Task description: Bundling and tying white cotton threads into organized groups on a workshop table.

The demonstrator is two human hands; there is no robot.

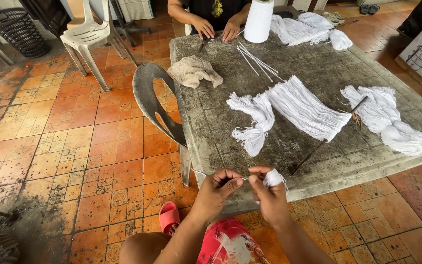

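My left hand [217, 188] and my right hand [268, 190] meet just in front of the near edge of the stone table [328, 78]. Between them runs a thin white thread [242, 179], pinched by the left fingertips. A small wad of white yarn [273, 178] is held in my right hand. On the table just beyond lie a knotted white yarn bundle [256, 120], a wide flat skein [306, 108] and another bundle [391, 120] at the right. A thin dark stick [326, 139] lies slanted between them.
Across the table another person's hands [216, 28] work by a tall white thread cone [259, 20], thin white rods [257, 61] and a beige cloth [194, 71]. A grey chair [155, 105] stands at the table's left, a white chair [89, 34] and a black basket [18, 32] farther back.
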